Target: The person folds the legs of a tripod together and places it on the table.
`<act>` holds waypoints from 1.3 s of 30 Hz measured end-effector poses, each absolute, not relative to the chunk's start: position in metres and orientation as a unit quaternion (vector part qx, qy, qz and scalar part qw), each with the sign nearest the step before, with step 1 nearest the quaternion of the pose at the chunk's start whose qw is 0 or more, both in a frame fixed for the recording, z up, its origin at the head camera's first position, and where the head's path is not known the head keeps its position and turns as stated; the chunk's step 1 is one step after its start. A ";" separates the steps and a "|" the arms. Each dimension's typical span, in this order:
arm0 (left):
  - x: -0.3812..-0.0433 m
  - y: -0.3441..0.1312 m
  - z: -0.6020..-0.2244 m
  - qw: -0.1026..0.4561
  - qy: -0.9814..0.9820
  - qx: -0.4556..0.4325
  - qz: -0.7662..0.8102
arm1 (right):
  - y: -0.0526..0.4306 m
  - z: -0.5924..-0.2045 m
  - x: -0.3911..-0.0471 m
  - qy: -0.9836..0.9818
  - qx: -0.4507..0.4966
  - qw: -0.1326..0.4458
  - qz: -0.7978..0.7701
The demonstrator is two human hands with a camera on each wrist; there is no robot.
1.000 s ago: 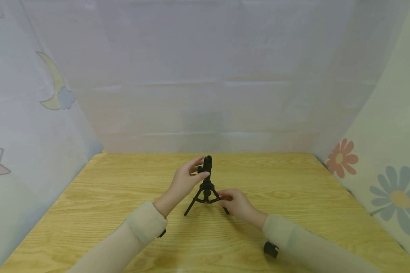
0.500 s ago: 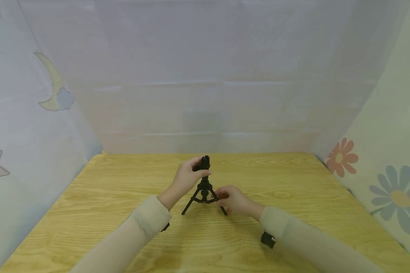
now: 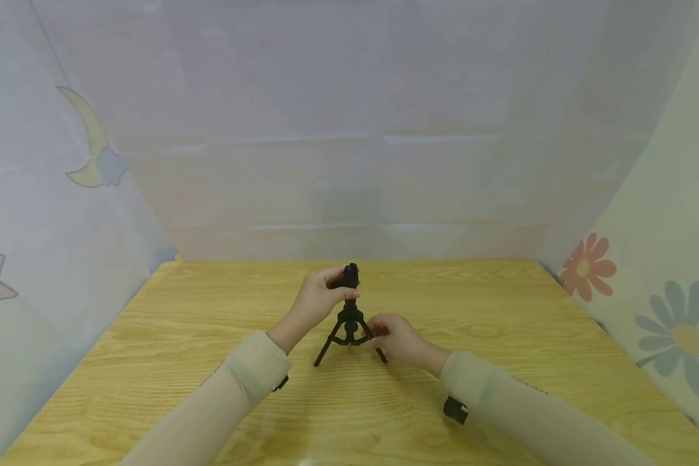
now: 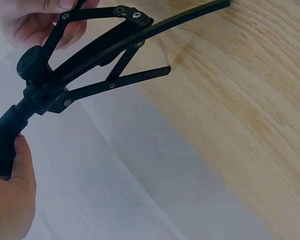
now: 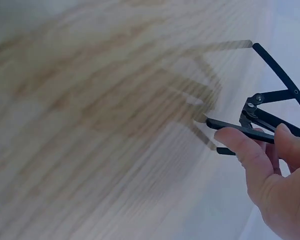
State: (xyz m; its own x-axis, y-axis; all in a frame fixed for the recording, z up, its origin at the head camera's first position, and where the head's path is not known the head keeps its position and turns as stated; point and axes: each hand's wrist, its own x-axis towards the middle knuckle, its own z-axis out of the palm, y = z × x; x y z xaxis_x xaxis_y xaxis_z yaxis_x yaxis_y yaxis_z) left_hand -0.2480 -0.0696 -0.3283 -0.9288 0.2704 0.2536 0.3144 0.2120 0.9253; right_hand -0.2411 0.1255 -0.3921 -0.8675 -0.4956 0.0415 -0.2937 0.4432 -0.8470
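A small black tripod (image 3: 351,329) stands upright with its legs spread over the wooden table. My left hand (image 3: 316,299) grips its upper part, thumb on the near side and fingers behind. In the left wrist view, that hand (image 4: 12,202) wraps the tripod's dark handle-like top (image 4: 4,142), and a round knob (image 4: 33,64) juts out below the grip. My right hand (image 3: 406,342) pinches the right leg partway down. From the right wrist, thumb and fingers of the right hand (image 5: 285,197) close on one leg (image 5: 235,128), whose tip shows beyond the fingers.
The wood-grain table (image 3: 210,310) runs back to a pale cloth wall (image 3: 349,162). Printed cloth hangs at both sides, with a moon (image 3: 93,129) on the left and flowers (image 3: 588,266) on the right. A dark device (image 3: 455,410) sits under the right cuff.
My left fingers have closed further round the tripod's top. The right hand has moved slightly up and left along the leg. Over the last half second little differs.
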 end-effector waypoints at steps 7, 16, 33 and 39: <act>-0.248 -0.068 -0.327 0.022 -0.776 -0.186 -0.603 | 0.125 -0.396 -0.243 0.832 -0.239 0.078 -0.494; -0.250 -0.069 -0.323 0.009 -0.789 -0.184 -0.587 | 0.124 -0.391 -0.243 0.851 -0.249 0.035 -0.460; -0.252 -0.069 -0.327 -0.005 -0.783 -0.195 -0.591 | 0.118 -0.397 -0.237 0.856 -0.199 0.013 -0.478; -0.252 -0.068 -0.329 -0.008 -0.774 -0.190 -0.604 | 0.117 -0.400 -0.239 0.848 -0.203 -0.002 -0.490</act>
State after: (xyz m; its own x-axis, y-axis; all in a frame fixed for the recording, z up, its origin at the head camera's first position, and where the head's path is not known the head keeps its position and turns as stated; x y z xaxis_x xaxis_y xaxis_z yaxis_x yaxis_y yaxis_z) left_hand -0.2520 -0.0675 -0.3287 -0.9280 0.3032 0.2164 0.2838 0.1991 0.9380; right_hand -0.2393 0.1167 -0.4002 -0.9177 -0.3422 0.2019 -0.3459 0.4383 -0.8296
